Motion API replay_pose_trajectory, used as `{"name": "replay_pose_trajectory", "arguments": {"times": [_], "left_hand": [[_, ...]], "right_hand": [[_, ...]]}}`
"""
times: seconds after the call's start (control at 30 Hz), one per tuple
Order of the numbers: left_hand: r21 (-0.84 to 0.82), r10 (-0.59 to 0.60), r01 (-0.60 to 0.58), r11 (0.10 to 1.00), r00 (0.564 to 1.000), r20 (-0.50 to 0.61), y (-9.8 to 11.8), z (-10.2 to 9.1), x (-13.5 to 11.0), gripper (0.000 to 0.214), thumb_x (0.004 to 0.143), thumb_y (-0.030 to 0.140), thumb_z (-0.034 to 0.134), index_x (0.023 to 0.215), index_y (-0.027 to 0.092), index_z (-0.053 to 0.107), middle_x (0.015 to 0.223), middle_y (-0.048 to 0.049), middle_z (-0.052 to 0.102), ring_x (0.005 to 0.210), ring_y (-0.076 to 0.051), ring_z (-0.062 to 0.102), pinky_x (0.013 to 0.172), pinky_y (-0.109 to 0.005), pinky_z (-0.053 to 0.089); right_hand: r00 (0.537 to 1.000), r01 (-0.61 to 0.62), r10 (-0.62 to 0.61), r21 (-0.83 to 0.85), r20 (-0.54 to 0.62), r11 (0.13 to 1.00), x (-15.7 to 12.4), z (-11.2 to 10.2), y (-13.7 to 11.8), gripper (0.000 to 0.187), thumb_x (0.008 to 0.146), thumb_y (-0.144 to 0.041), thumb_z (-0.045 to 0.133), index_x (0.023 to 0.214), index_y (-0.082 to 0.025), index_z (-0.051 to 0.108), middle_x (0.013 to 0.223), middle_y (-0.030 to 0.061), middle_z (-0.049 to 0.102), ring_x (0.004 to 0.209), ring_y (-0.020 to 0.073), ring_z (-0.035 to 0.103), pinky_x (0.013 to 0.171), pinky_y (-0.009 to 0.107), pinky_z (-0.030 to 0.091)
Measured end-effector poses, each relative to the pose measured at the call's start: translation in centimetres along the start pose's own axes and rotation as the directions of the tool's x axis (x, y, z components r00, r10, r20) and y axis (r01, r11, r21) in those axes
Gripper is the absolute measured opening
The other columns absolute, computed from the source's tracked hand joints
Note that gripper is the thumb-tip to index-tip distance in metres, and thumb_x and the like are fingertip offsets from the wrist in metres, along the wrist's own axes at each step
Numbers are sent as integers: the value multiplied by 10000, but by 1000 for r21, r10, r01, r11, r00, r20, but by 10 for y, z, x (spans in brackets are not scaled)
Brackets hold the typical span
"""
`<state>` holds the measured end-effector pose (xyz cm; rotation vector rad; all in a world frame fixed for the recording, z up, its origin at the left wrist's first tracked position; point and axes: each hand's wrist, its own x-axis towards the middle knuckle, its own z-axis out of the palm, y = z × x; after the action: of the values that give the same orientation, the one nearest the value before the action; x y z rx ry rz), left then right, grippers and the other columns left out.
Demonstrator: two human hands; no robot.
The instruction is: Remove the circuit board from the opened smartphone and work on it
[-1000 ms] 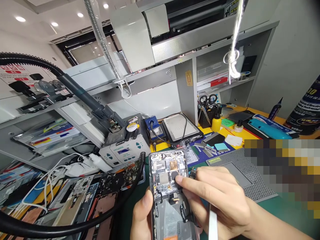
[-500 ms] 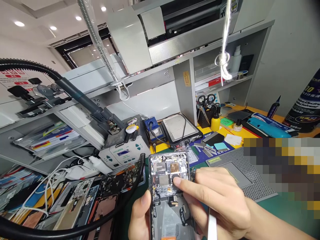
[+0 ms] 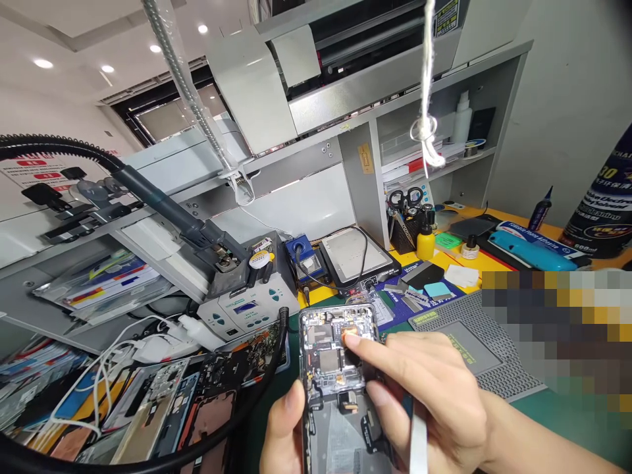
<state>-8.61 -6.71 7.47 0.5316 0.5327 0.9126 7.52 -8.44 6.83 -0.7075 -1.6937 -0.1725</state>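
Now, opened phone [image 3: 330, 395]: lower centre of the frame, long side running up and down, bare circuit parts in its top half, its bottom end cut off by the frame edge.
Left hand [image 3: 282, 431]: at the bottom edge, just left of centre, gripping the phone's side; the thumb [image 3: 292, 400] points upward along the left rim, while the other fingers are hidden, so I cannot tell how they sit.
Right hand [image 3: 439, 388]: lower right of centre, back of the hand toward the camera, wrist and forearm slanting in from the lower right corner.
Index finger [image 3: 395, 365]: stretched out straight to the left, its tip covering part of a copper-coloured patch [image 3: 348, 330] in the phone's top right; how hard it presses cannot be told.
Other right fingers: bent inward, knuckles raised, with one rounded tip below the index finger, near the phone's right rim.
Pale strip [image 3: 419, 440]: runs from under the right hand down to the bottom edge; whether fingers pinch it, I cannot tell.
Around the hands: grey mat [image 3: 513, 365] right of centre, grey station [image 3: 249, 313] left of centre, black hose [image 3: 283, 324] curving toward the lower left.
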Motion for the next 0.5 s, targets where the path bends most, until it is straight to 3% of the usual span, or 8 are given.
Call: {"name": "replay_pose_trajectory", "arguments": {"times": [0.2, 0.37, 0.5], "left_hand": [[-136, 63, -71, 988, 996, -64, -8, 3, -1, 356, 663, 539, 818, 856, 251, 740, 886, -41, 711, 855, -179, 693, 757, -209, 587], [-139, 47, -52, 989, 998, -38, -9, -1, 0, 339, 665, 522, 798, 870, 258, 742, 915, -52, 724, 961, -208, 693, 873, -241, 566], [-132, -15, 16, 991, 1000, 9, -13, -2, 1, 395, 670, 593, 759, 882, 260, 732, 912, -43, 704, 889, -193, 702, 780, -224, 575]], "right_hand": [[999, 4, -4, 0, 38, 1000, 3, 1, 1, 554, 804, -59, 501, 1353, -7, 552, 657, 48, 630, 478, 168, 520, 450, 311, 359], [999, -1, 1, 8, 49, 1000, 2, 2, 2, 576, 815, -62, 482, 1385, 5, 528, 684, 64, 650, 499, 184, 567, 461, 315, 413], [998, -1, 0, 17, 59, 1000, 2, 1, 3, 566, 809, -63, 482, 1368, 10, 530, 679, 65, 652, 492, 190, 575, 455, 316, 418]]}}
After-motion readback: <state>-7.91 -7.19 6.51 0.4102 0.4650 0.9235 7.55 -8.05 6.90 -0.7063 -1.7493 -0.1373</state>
